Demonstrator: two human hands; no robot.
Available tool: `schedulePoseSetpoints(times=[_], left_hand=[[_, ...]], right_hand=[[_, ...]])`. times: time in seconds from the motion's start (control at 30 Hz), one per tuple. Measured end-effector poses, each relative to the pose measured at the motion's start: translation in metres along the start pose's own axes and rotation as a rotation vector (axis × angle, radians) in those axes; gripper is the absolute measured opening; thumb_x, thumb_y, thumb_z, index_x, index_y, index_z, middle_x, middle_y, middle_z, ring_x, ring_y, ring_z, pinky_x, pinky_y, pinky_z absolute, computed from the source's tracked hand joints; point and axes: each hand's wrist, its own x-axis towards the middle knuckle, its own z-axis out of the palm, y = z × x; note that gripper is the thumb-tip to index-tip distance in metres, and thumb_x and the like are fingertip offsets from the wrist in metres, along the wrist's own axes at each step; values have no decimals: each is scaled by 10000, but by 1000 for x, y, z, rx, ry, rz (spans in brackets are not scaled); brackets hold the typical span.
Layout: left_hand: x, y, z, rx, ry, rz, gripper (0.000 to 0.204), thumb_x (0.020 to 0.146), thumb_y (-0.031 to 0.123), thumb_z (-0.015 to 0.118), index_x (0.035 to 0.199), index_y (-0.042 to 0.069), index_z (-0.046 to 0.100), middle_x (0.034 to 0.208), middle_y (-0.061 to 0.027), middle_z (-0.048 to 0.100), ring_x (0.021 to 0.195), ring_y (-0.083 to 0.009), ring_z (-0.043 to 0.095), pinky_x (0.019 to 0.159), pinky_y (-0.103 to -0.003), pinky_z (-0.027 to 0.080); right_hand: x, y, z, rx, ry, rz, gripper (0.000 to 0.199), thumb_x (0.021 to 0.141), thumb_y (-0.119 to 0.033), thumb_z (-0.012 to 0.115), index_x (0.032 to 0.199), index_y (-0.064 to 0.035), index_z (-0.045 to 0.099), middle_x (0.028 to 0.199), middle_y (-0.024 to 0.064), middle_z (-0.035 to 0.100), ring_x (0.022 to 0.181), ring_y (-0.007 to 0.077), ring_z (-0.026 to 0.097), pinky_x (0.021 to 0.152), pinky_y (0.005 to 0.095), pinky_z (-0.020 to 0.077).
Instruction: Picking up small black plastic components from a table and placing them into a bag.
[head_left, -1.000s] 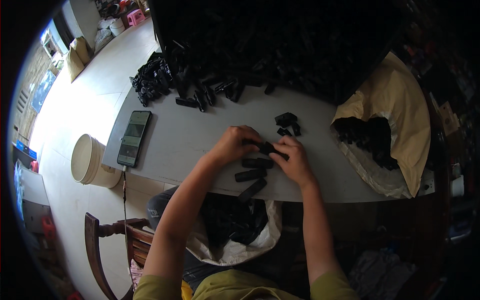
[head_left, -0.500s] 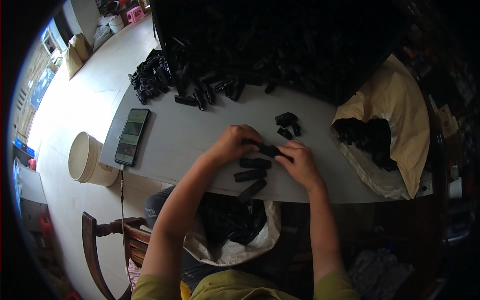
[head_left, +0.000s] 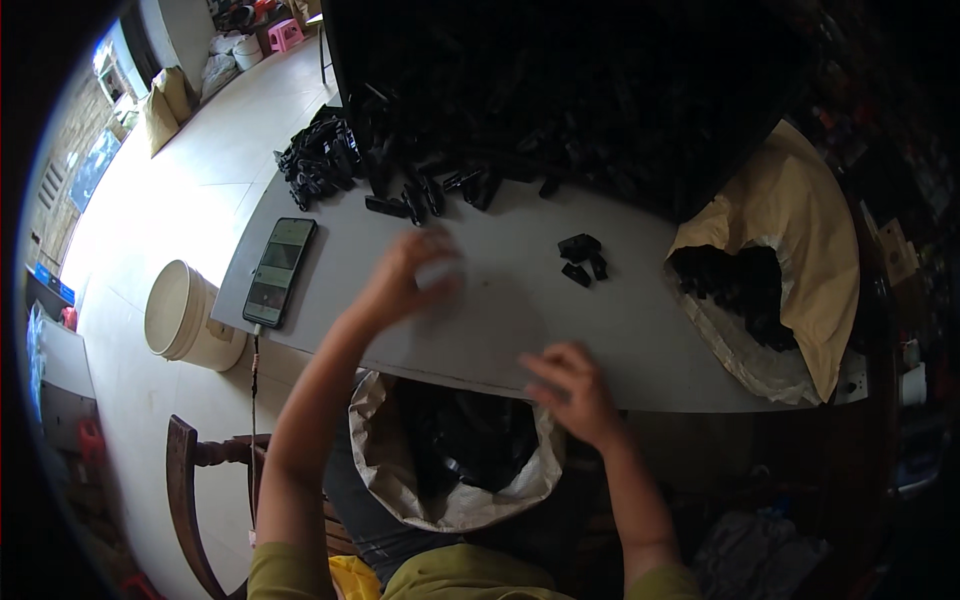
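Note:
My left hand (head_left: 408, 278) is over the left middle of the grey table, smeared by motion. Its thumb stands apart from its fingers and nothing shows between them. Just beyond it lie loose black plastic pieces (head_left: 410, 205) at the edge of a large dark heap. My right hand (head_left: 578, 392) hovers by the front table edge with its fingers spread, holding nothing. Below, on my lap, an open white woven sack (head_left: 375, 450) holds many black pieces (head_left: 465, 440). A few small black parts (head_left: 580, 258) rest on the table beyond my right hand.
A phone (head_left: 280, 272) with a cable lies at the table's left. Beside the table stands a pale bucket (head_left: 190, 315), with a wooden chair (head_left: 185, 500) nearer me. On the right, a tan paper sack (head_left: 815, 240) lies open with black parts inside.
The long black piece has left my hands, and three others have gone from the front of the table. My left hand moved left toward the heap; my right hand came back toward the edge.

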Motion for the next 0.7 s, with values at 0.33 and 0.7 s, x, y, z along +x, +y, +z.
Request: schedulePoseSetpoints(times=[0.33,0.7], left_hand=[[93,-34,32,537,91,-393,786,681,639,678,1375,341,462,1565,-115,144,1378,-475,179,998,-666,272],[86,-8,69,455,82,-169,620,713,482,682,1281,268,553,1333,-40,524,1351,-415,293,983,-616,301]], right_hand=[[104,96,4,-699,240,330,768,836,-427,670,1468,-187,306,1463,223,301,1308,390,339,1039,508,318],[143,111,16,-354,214,29,587,823,-241,683,1336,-56,466,1386,188,436,1279,376,411,1045,410,370]])
